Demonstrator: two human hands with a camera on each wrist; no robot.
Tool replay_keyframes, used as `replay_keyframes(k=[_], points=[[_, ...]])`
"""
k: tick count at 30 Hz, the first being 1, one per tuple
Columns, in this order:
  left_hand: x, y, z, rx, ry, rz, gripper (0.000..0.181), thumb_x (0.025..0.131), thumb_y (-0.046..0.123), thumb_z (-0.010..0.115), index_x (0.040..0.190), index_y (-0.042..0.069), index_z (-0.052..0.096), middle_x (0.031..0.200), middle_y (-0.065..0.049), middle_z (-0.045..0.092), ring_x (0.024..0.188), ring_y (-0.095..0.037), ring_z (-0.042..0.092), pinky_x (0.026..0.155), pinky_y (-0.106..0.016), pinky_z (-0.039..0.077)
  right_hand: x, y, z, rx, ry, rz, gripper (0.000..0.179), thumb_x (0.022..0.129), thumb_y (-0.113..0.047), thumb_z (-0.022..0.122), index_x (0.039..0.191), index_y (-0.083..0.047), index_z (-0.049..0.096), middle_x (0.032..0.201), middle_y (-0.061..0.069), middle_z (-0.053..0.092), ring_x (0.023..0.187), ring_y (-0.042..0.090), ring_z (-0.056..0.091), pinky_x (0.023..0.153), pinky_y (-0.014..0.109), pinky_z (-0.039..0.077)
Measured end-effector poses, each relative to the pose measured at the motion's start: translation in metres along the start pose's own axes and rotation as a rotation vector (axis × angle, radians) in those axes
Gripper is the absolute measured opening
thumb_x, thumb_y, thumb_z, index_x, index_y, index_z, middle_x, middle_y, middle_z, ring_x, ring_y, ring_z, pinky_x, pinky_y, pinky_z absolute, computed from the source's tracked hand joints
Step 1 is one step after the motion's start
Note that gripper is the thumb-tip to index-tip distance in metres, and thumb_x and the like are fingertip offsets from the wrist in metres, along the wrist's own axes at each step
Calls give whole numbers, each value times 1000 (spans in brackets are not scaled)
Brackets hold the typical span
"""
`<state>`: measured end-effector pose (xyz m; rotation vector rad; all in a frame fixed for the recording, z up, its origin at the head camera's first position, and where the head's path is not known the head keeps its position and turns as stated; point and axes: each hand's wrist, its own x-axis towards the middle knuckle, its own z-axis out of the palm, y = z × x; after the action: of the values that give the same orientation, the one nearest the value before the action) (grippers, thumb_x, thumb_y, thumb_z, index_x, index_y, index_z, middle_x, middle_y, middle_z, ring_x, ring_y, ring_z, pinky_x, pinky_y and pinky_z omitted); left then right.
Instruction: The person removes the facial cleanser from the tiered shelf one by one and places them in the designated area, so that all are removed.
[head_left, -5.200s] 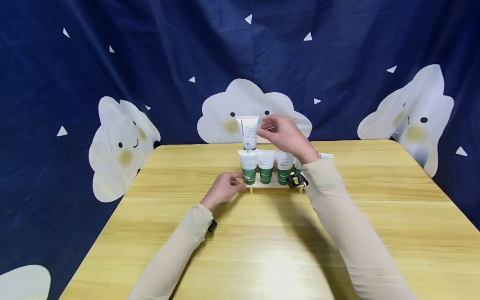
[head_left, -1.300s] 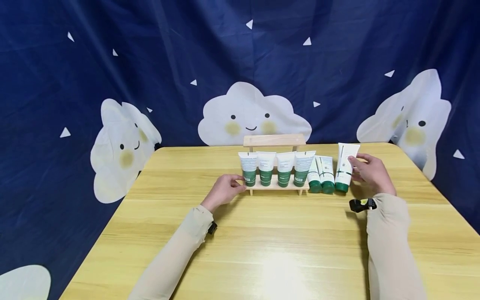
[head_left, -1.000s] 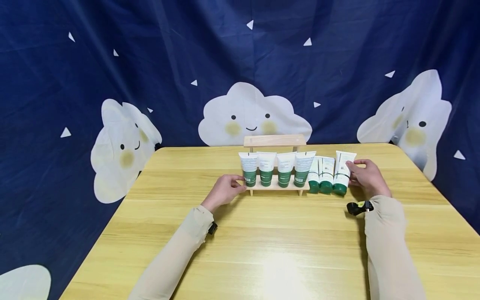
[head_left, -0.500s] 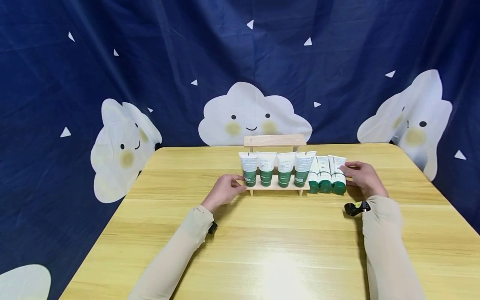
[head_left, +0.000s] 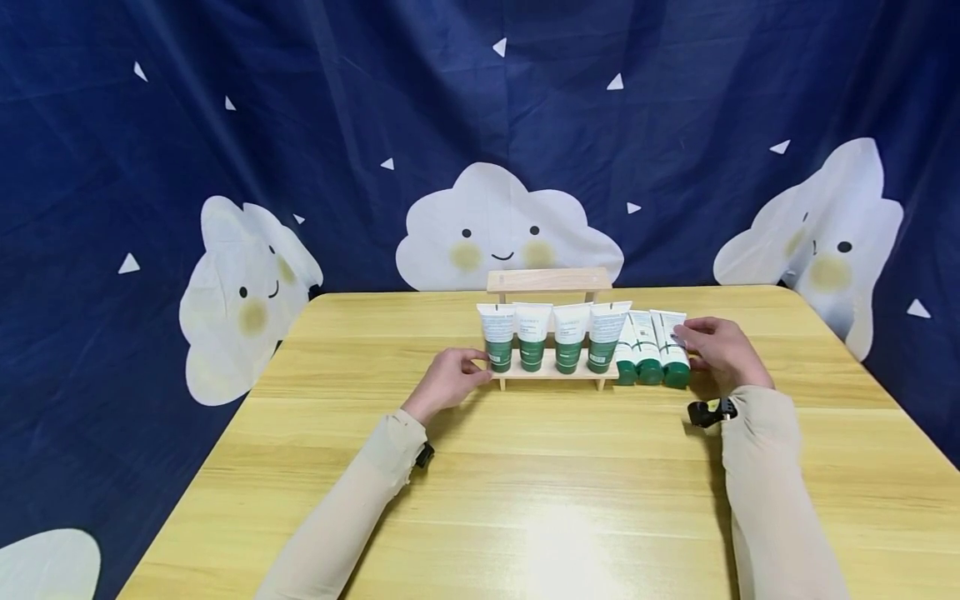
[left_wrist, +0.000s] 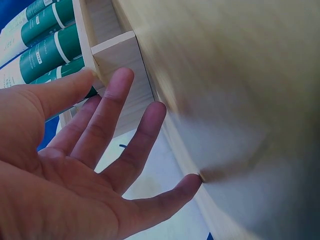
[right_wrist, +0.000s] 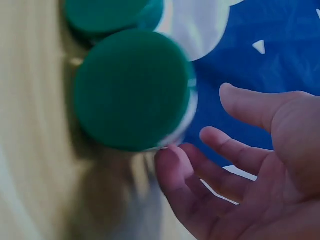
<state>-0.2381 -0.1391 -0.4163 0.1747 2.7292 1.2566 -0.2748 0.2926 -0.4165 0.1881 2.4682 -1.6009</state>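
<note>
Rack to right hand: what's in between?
Three tubes lying side by side on the table, the one nearest the rack partly hidden, the last by the right hand. Head view shows it.

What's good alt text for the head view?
A person's left hand touches a wooden rack bearing four upright tubes; the right hand is at the rightmost of three tubes lying beside the rack on a table. Blue cloud-patterned cloth hangs behind.

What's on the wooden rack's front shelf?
Four white-and-green tubes stand in a row on the front shelf. Between the middle two, wood shows; the wood directly beneath them is covered and cannot be seen.
</note>
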Motion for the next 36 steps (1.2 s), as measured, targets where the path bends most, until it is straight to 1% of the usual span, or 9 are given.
replay_keyframes(k=[4, 6, 9, 12, 15, 21, 25, 30, 36], points=[[0, -2, -1, 16, -3, 5, 37, 94, 21, 75, 128, 9, 70, 95, -6, 76, 83, -18, 69, 74, -33, 55, -7, -15, -6, -91, -11, -45, 74, 106, -46, 49, 152, 9, 32, 137, 26, 49, 98, 14, 60, 80, 25, 56], [0, -3, -1, 19, -4, 6, 37, 94, 22, 75, 129, 9, 70, 95, -6, 76, 84, -18, 69, 74, -33, 54, -10, -24, -8, -94, -8, -96, 74, 106, -46, 49, 153, 8, 33, 142, 22, 49, 106, 14, 58, 82, 23, 56], [0, -3, -2, 17, -6, -1, 37, 94, 22, 75, 129, 10, 70, 95, -5, 75, 83, -18, 69, 74, -33, 54, -16, -37, -12, 38, -9, -191, 57, 106, -38, 54, 147, -1, 43, 131, 0, 60, 107, 6, 58, 83, 18, 55], [1, -3, -2, 13, -6, -5, 37, 94, 22, 74, 129, 10, 70, 94, -5, 75, 83, -18, 69, 73, -32, 54, -22, -50, -14, 245, -42, -302, 32, 104, -22, 62, 132, -11, 52, 109, -18, 65, 99, -2, 63, 81, 16, 55], [1, -3, -2, 9, -6, -6, 36, 95, 22, 74, 129, 11, 70, 94, -5, 75, 83, -19, 69, 72, -32, 54, -29, -63, -12, 307, -57, -382, 26, 100, -10, 65, 125, -15, 57, 108, -15, 70, 99, 0, 65, 80, 17, 56], [0, -3, -3, 3, -4, -5, 35, 95, 22, 74, 128, 10, 71, 94, -6, 75, 82, -19, 68, 71, -32, 54, -41, -86, 5, 113, -56, -464, 39, 99, -10, 68, 136, -8, 57, 114, -18, 70, 104, 3, 65, 84, 18, 54], [1, -4, -2, 6, 2, -8, 34, 95, 22, 74, 127, 10, 71, 94, -6, 75, 82, -18, 68, 71, -31, 53, -43, -92, 19, 28, -97, -490, 45, 97, -14, 72, 137, -1, 57, 119, -10, 70, 104, 5, 66, 85, 18, 53], [1, -3, -1, -1, -14, -2, 35, 95, 22, 74, 127, 10, 71, 94, -6, 75, 81, -18, 68, 70, -30, 53, -40, -91, 31, -59, -147, -469, 48, 96, -18, 74, 136, 0, 56, 123, 1, 65, 106, 11, 64, 85, 18, 54], [0, 0, -1, -3, -14, -7, 35, 95, 22, 74, 128, 10, 70, 95, -6, 74, 82, -20, 68, 68, -31, 53, -35, -86, 42, -120, -155, -399, 52, 94, -25, 77, 138, -5, 58, 121, 7, 63, 107, 18, 58, 83, 22, 53]])
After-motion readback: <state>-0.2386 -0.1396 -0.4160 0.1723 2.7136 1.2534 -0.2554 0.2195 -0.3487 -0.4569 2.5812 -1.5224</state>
